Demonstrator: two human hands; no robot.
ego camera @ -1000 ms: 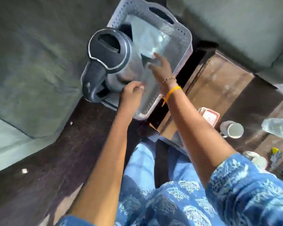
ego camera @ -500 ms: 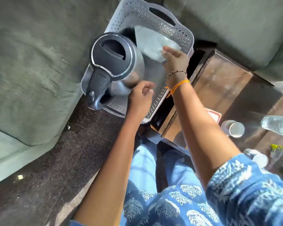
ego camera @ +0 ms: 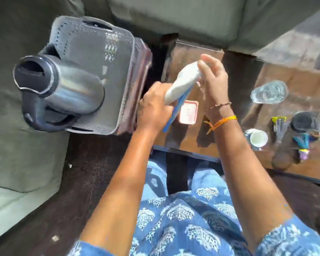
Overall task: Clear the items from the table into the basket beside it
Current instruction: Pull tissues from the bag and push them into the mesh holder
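A grey perforated basket (ego camera: 92, 52) stands on the floor left of the brown table (ego camera: 188, 50). A steel kettle (ego camera: 72, 89) with a black lid and handle sits in the basket's near-left part. Both hands hold a white packet (ego camera: 181, 82) with a blue edge above the table's left end, right of the basket. My left hand (ego camera: 153, 109) grips its lower end. My right hand (ego camera: 212, 80) pinches its upper end.
On the table lie a red-rimmed white box (ego camera: 188, 112), a clear water bottle (ego camera: 269, 92), a white cup (ego camera: 258, 138), a dark round item (ego camera: 303, 121) and small coloured bits (ego camera: 301, 140). Grey-green sofa cushions (ego camera: 17, 145) flank the basket and table.
Both hands have drawn back from inside the basket to over the table's left end, and they now hold the white packet between them. The view has swung right.
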